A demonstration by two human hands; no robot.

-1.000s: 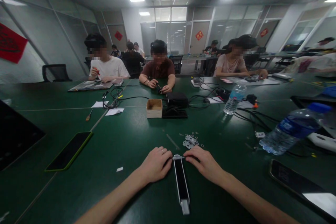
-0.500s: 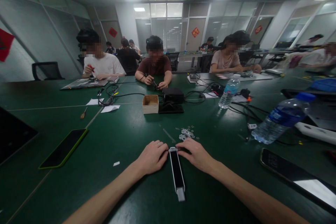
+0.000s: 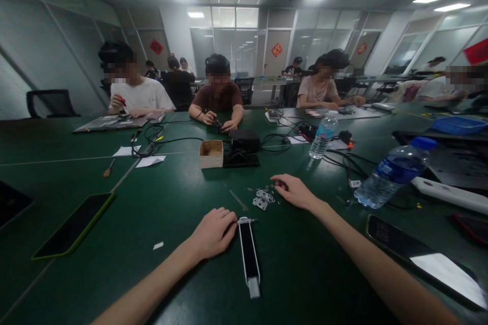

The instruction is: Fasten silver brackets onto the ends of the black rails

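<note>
A long, narrow piece with a black panel and pale edges (image 3: 249, 254) lies on the green table. A thin metal rod (image 3: 247, 220) crosses its far end. My left hand (image 3: 214, 233) is closed at the rod's left end, its fingertips pressed there. The rod's right end sticks out free. My right hand (image 3: 293, 191) is over the table beside several small metal rings (image 3: 270, 192); its thumb and forefinger are slightly apart at them, and its other fingers are partly hidden. Flat silver plates with holes (image 3: 261, 200) are piled between the rings and the rod.
A small open box (image 3: 211, 155) and a black device (image 3: 244, 142) stand ahead. Two water bottles (image 3: 324, 134) and a phone (image 3: 419, 254) are on the right. A green-edged phone (image 3: 74, 226) and a screwdriver (image 3: 109, 168) lie left. Several people sit across the table.
My right hand has left the rod's right end and moved forward and right to the rings, uncovering the plates. My left hand stays at the rod. The view has turned slightly right.
</note>
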